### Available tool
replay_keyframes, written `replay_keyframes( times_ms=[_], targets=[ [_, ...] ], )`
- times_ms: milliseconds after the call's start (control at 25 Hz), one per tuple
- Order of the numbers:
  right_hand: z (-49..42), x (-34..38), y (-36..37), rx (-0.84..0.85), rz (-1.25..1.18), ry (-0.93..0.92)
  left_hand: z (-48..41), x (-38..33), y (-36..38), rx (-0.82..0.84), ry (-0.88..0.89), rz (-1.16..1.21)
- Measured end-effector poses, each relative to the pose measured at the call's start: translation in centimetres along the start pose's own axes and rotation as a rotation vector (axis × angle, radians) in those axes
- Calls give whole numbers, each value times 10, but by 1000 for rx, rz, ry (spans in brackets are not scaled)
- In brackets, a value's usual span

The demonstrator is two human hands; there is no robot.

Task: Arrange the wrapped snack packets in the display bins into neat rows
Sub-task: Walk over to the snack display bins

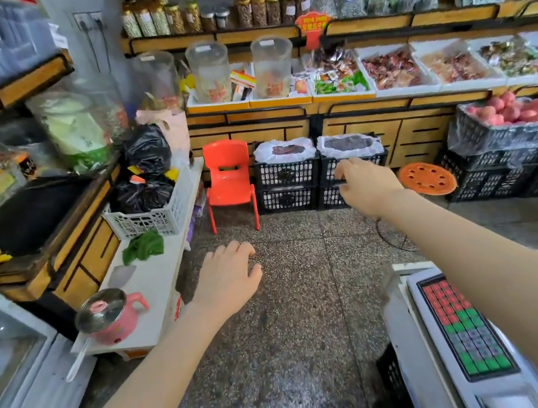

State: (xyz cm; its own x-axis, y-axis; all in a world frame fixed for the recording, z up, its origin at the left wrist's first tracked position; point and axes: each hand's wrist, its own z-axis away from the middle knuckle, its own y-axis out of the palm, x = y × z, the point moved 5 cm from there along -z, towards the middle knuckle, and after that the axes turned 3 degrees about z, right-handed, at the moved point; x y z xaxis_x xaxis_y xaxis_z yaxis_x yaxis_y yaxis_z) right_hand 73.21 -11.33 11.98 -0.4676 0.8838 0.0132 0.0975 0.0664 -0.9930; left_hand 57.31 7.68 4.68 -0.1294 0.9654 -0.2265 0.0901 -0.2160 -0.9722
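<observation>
White display bins [407,90]: they are standing side by side on the far shelf, well apart from both hands.
Wrapped snack packets [338,74]: they are lying in mixed heaps inside the bins, not in rows. I am judging that the arranging is not yet begun.
Left hand [228,278]: it is hovering low over the floor, with the fingers loosely bent and a little apart, holding nothing.
Right hand [367,186]: it is reaching forward in front of the black crates [286,173]. Thumb and fingers are apart, and I am seeing nothing between them.
Risk on the floor: the red chair [228,175], the crates and the orange stool [427,178] are standing between the person and the bins, so a foot could be catching on one of them while stepping closer.
Risk from the clear jars [209,72]: they are standing tall in the left bins, near the packets, so a sweeping arm could be tipping one.
Risk at the rim: the heaps are looking high and the wrappers slippery, so a hard push could be sending packets over the front edge into the open crates below.
</observation>
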Motion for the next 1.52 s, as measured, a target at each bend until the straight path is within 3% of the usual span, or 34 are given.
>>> replay_keyframes(
  times_ms=[320, 680, 1080, 1520],
  targets=[
    [-118, -7, 24, 6, -2, 53, -127, 46, -7, 13, 67, -3],
    [-209, -50, 60, 56, 17, 249, -253, 77, 14, 132, 186, -17],
    [-289, -171, 77, 32, 58, 401, -397, 14, 48, 189, 325, -6],
    [-362, -331, 98, 35, -8, 527, -552, -113, 79, 216, 451, 34]
  ],
)
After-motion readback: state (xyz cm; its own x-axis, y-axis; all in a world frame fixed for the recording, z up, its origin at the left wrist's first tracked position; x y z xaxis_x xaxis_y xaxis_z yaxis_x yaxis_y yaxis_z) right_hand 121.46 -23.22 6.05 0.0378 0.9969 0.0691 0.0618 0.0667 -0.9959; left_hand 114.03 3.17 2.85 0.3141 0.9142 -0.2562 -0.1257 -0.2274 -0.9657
